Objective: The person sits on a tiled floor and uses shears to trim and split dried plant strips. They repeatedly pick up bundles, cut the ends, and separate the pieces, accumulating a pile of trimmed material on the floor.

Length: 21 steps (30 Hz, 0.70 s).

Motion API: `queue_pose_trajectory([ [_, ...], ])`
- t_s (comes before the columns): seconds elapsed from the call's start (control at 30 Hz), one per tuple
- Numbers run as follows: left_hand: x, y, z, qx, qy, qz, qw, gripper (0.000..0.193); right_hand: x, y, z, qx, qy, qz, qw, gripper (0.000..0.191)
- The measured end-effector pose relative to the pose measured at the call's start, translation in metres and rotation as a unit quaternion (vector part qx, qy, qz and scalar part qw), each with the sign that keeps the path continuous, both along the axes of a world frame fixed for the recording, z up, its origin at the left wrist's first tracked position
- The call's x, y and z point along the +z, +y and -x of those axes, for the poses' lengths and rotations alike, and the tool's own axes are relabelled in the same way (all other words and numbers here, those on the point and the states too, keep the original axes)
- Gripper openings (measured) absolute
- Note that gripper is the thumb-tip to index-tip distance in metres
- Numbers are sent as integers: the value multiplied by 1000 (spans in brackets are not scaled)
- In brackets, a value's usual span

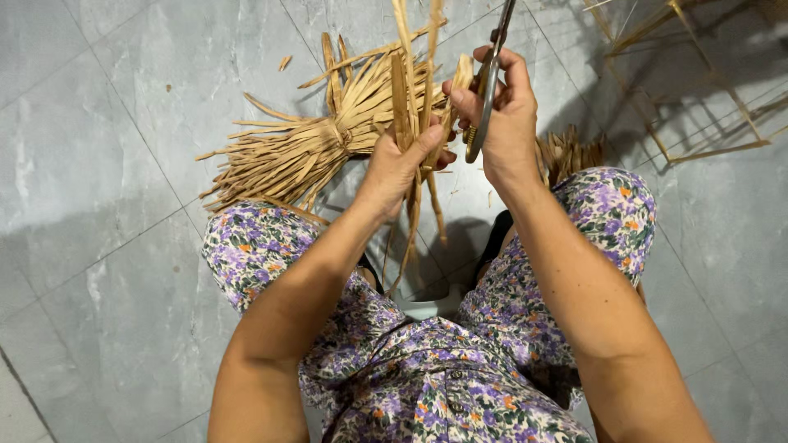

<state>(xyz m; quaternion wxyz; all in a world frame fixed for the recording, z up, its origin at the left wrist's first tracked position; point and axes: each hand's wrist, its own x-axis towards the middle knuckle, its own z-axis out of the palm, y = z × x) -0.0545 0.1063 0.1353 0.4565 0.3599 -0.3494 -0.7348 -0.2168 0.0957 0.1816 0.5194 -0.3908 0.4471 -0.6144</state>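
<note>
My left hand [400, 160] grips a small bunch of dried tan leaf strips [413, 90] that stand upright in front of me, their ends trailing down between my knees. My right hand [506, 115] holds a pair of metal scissors [489, 82] with the blades pointing up, right beside the strips. Both hands are close together above my lap, which is covered by a purple floral dress [427, 377].
A tied bundle of the same dried strips [304, 148] lies on the grey tiled floor [98, 164] past my left knee. More strips [566, 152] lie by my right knee. A thin golden wire frame [698, 74] stands at the upper right. A white object [431, 308] sits between my legs.
</note>
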Motion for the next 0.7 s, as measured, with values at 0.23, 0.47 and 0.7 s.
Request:
queue_pose_trajectory([
  [0.23,14,1,3,78,44,10,996,33,11,14,-6,33,43,48,997,55],
  [0.47,20,-19,-12,142,92,8,985,32,-5,22,-13,64,143,6,988,56],
  [0.7,17,-25,-15,148,101,-7,984,31,-13,21,-23,125,137,-29,982,61],
])
